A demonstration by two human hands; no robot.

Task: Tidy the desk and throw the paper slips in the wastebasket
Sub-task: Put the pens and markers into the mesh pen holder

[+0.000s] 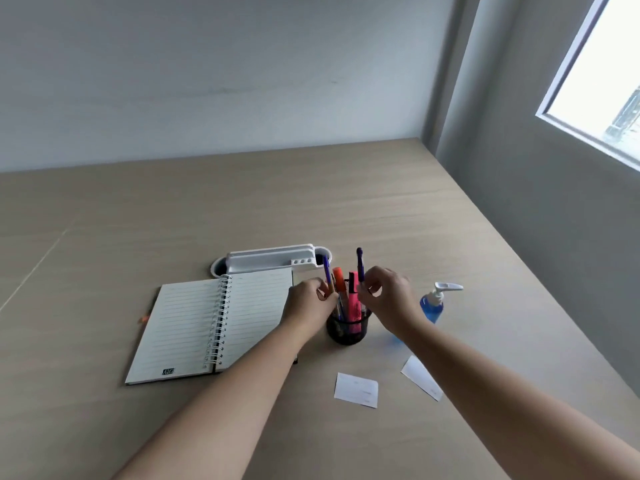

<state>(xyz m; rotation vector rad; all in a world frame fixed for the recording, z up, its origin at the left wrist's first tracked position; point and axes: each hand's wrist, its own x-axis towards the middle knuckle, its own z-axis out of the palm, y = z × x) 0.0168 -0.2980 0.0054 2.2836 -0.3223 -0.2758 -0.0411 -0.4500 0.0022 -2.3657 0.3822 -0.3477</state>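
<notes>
A black mesh pen cup [347, 330] stands mid-desk with an orange marker [338, 279], a pink highlighter [353, 303] and other pens in it. My left hand [309, 304] pinches a blue pen [326, 271] at the cup's left rim. My right hand [389, 297] holds another blue pen [360, 263] upright over the cup's right side. Two white paper slips lie on the desk nearer to me: one [356, 390] in front of the cup, the other [421, 376] beside my right forearm. No wastebasket is in view.
An open spiral notebook [207, 325] lies left of the cup. Behind it sits a white desk organiser [273, 258]. A blue pump bottle [433, 303] stands right of my right hand. An orange object [144, 319] peeks out at the notebook's left edge. Walls border the desk behind and right.
</notes>
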